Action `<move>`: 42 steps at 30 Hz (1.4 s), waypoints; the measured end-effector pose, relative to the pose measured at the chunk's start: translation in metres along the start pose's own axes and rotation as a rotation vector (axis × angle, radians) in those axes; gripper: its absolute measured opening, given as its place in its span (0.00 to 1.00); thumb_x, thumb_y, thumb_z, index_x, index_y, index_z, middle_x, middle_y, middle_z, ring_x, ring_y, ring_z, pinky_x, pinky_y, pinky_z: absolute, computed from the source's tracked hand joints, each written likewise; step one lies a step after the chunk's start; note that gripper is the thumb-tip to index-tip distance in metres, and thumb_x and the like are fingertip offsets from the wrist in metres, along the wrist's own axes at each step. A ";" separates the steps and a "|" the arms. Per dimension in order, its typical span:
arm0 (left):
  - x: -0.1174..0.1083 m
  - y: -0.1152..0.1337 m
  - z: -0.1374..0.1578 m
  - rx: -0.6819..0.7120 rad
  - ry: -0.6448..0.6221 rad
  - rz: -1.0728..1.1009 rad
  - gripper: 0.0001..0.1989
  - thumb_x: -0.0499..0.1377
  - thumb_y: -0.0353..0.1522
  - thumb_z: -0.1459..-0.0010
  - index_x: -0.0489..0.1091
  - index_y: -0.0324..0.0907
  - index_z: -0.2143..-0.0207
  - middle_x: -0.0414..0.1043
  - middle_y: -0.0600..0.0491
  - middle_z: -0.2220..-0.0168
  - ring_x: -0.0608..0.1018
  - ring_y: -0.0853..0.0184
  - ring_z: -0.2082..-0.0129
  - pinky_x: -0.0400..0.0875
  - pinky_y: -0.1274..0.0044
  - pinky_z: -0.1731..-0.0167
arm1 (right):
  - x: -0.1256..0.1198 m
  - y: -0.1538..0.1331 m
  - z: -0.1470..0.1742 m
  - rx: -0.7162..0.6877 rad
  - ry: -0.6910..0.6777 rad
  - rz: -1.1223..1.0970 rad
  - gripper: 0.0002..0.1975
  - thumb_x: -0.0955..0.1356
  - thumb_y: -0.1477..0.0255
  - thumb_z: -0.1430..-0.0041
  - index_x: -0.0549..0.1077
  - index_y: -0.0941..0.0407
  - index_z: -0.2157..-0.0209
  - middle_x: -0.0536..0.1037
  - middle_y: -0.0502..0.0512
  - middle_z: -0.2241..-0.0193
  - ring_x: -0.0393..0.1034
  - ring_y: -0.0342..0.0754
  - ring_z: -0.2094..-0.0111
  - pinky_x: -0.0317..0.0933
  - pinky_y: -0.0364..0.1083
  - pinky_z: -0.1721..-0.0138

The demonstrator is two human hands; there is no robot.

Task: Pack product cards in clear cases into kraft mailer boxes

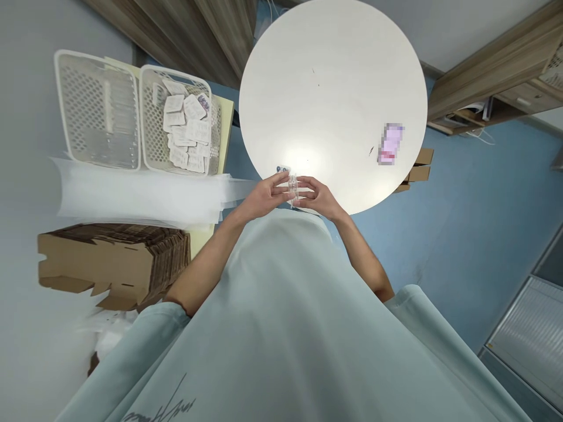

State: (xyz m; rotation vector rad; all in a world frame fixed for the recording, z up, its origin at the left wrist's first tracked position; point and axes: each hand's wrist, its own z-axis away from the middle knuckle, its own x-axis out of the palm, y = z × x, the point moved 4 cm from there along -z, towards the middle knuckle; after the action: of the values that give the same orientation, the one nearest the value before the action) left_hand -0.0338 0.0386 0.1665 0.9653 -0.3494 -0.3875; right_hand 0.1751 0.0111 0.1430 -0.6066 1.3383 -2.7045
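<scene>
- Two grips: our left hand [263,198] and right hand [324,201] pinch a clear piece [292,186] near the white table [334,88] edge.
- We do best pressing lightly, evenly.

1. From left hand [266,196] and right hand [324,200], white tabletop [334,82] offers passage toward 12 o'clock.
2. A pixelated lilac object [390,143] obstructs 2 o'clock.
3. A spotted piece [282,169] crowds the left fingertips at 11 o'clock.
4. A white basket [153,135] stands at 10 o'clock; the wearer's shirt [285,293] bounds 6 o'clock.
</scene>
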 end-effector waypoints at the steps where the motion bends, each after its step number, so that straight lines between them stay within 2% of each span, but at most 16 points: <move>1: -0.002 0.000 0.002 0.000 0.000 0.011 0.55 0.78 0.60 0.46 0.70 0.46 0.23 0.63 0.35 0.20 0.73 0.32 0.25 0.74 0.49 0.28 | 0.001 -0.001 0.000 0.004 0.001 -0.002 0.45 0.89 0.55 0.56 0.76 0.45 0.39 0.80 0.58 0.35 0.81 0.64 0.37 0.81 0.65 0.36; 5: -0.013 0.000 0.009 -0.022 0.006 0.074 0.52 0.81 0.56 0.47 0.73 0.46 0.26 0.64 0.36 0.21 0.74 0.33 0.26 0.73 0.49 0.27 | 0.006 -0.002 -0.003 0.015 -0.003 -0.002 0.44 0.90 0.55 0.57 0.77 0.45 0.40 0.81 0.57 0.37 0.81 0.64 0.38 0.79 0.65 0.35; 8: -0.021 -0.001 0.012 -0.022 0.008 0.118 0.51 0.81 0.53 0.45 0.72 0.45 0.26 0.69 0.35 0.24 0.75 0.35 0.27 0.72 0.49 0.27 | 0.012 -0.003 -0.007 0.007 0.003 -0.005 0.42 0.89 0.53 0.58 0.77 0.46 0.44 0.82 0.57 0.38 0.82 0.62 0.39 0.79 0.64 0.36; 11: -0.029 -0.003 0.015 -0.006 0.023 0.188 0.51 0.81 0.51 0.44 0.70 0.44 0.24 0.73 0.34 0.27 0.76 0.37 0.28 0.72 0.48 0.28 | 0.017 -0.006 -0.008 -0.016 0.051 0.010 0.36 0.87 0.48 0.53 0.77 0.48 0.48 0.82 0.57 0.38 0.82 0.59 0.40 0.78 0.61 0.36; 14: -0.033 -0.007 0.019 0.007 0.046 0.272 0.53 0.82 0.50 0.45 0.68 0.46 0.23 0.73 0.35 0.26 0.78 0.38 0.29 0.74 0.48 0.29 | 0.021 -0.009 -0.010 -0.055 0.106 0.037 0.34 0.83 0.43 0.48 0.76 0.48 0.50 0.82 0.57 0.37 0.82 0.57 0.42 0.78 0.60 0.37; 17: -0.035 -0.012 0.024 0.015 0.049 0.318 0.53 0.82 0.49 0.45 0.67 0.49 0.22 0.70 0.36 0.24 0.79 0.39 0.29 0.74 0.48 0.29 | 0.025 -0.006 -0.015 -0.102 0.166 0.066 0.35 0.82 0.40 0.47 0.77 0.48 0.50 0.81 0.58 0.36 0.82 0.57 0.43 0.80 0.59 0.40; 22: -0.042 -0.015 0.029 0.039 -0.005 0.290 0.55 0.82 0.45 0.47 0.65 0.53 0.21 0.68 0.37 0.23 0.75 0.38 0.26 0.71 0.44 0.28 | 0.020 0.005 -0.031 -0.120 0.296 0.082 0.34 0.78 0.35 0.43 0.78 0.50 0.53 0.85 0.56 0.50 0.85 0.52 0.54 0.82 0.55 0.45; 27: -0.052 -0.019 0.025 0.037 0.041 0.170 0.52 0.80 0.46 0.43 0.65 0.51 0.21 0.66 0.38 0.21 0.71 0.39 0.24 0.71 0.49 0.27 | 0.017 0.004 -0.045 -0.109 0.252 0.128 0.35 0.81 0.35 0.47 0.80 0.51 0.57 0.86 0.54 0.58 0.83 0.50 0.60 0.83 0.53 0.50; 31: -0.053 -0.025 0.016 0.027 0.120 0.108 0.47 0.79 0.45 0.42 0.69 0.46 0.24 0.71 0.36 0.25 0.77 0.41 0.28 0.78 0.53 0.32 | 0.017 0.001 -0.054 -0.124 0.169 0.151 0.33 0.82 0.38 0.46 0.80 0.52 0.58 0.85 0.53 0.61 0.82 0.49 0.62 0.83 0.52 0.54; 34: -0.052 -0.029 0.013 0.023 0.148 0.121 0.42 0.77 0.44 0.41 0.73 0.43 0.28 0.77 0.35 0.30 0.81 0.43 0.33 0.83 0.54 0.37 | 0.017 0.000 -0.059 -0.133 0.128 0.172 0.32 0.82 0.39 0.45 0.80 0.52 0.58 0.85 0.53 0.61 0.82 0.48 0.63 0.83 0.51 0.55; 38: -0.055 -0.034 0.017 0.018 0.186 0.146 0.39 0.76 0.43 0.41 0.75 0.43 0.30 0.80 0.37 0.33 0.85 0.46 0.38 0.85 0.56 0.40 | 0.019 -0.002 -0.066 -0.107 0.112 0.226 0.33 0.81 0.38 0.44 0.80 0.52 0.55 0.85 0.52 0.61 0.83 0.48 0.61 0.82 0.48 0.55; 42: -0.061 -0.044 0.028 -0.013 0.267 0.238 0.36 0.78 0.43 0.42 0.77 0.44 0.34 0.81 0.39 0.33 0.87 0.49 0.41 0.85 0.57 0.41 | 0.010 -0.002 -0.081 -0.098 0.162 0.285 0.32 0.75 0.35 0.36 0.80 0.51 0.53 0.86 0.55 0.57 0.84 0.49 0.59 0.81 0.48 0.55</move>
State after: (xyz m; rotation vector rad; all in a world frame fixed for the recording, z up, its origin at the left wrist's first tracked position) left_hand -0.1069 0.0241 0.1368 0.9369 -0.2143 -0.0426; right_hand 0.1361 0.0709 0.1043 -0.1857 1.4727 -2.5129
